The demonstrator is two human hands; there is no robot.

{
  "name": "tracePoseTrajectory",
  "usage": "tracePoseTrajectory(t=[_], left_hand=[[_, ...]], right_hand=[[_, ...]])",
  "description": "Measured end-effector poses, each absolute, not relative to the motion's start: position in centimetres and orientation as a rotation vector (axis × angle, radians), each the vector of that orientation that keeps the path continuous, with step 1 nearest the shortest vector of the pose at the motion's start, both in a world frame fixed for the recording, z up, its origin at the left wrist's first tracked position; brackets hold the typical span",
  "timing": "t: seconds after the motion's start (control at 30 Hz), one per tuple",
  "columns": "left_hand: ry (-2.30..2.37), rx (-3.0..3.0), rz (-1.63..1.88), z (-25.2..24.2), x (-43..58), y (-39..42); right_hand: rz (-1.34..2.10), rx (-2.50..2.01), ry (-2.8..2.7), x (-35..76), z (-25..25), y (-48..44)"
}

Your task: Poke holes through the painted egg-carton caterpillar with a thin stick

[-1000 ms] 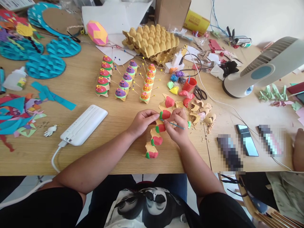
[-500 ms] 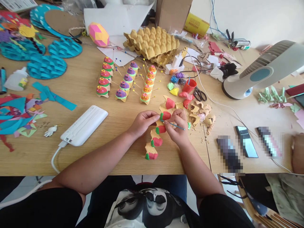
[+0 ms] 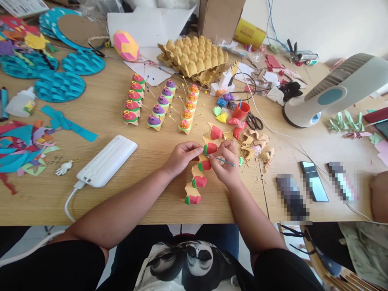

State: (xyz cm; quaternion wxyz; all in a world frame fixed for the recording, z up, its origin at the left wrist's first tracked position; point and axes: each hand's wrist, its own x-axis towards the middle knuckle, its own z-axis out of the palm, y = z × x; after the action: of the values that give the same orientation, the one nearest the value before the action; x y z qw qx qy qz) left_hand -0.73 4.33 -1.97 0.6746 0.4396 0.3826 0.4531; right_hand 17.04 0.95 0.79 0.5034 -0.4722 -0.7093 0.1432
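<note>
A strip of egg-carton cups covered in red and green clay lies in a curved row on the wooden table in front of me. My left hand pinches the cup near the far end of the strip, fingers closed on it. My right hand holds a thin blue-tipped stick in a pinch, its tip at the same red and green cup.
Three finished rows of clay-topped cups with pins stand behind. An egg tray, scissors, red cup, carton scraps, a white power bank, a fan, a phone and blue paper discs surround them. Another person's arm shows at right.
Both hands stay on the same cup with only slight shifts. The view has drifted a little.
</note>
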Motion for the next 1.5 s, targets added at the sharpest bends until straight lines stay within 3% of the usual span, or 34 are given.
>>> tracePoseTrajectory(t=[1.5], left_hand=[[0.862, 1.028, 1.007, -1.57, -0.84, 4.31]], right_hand=[[0.333, -1.118, -1.704, 16.97, 0.71, 0.99]])
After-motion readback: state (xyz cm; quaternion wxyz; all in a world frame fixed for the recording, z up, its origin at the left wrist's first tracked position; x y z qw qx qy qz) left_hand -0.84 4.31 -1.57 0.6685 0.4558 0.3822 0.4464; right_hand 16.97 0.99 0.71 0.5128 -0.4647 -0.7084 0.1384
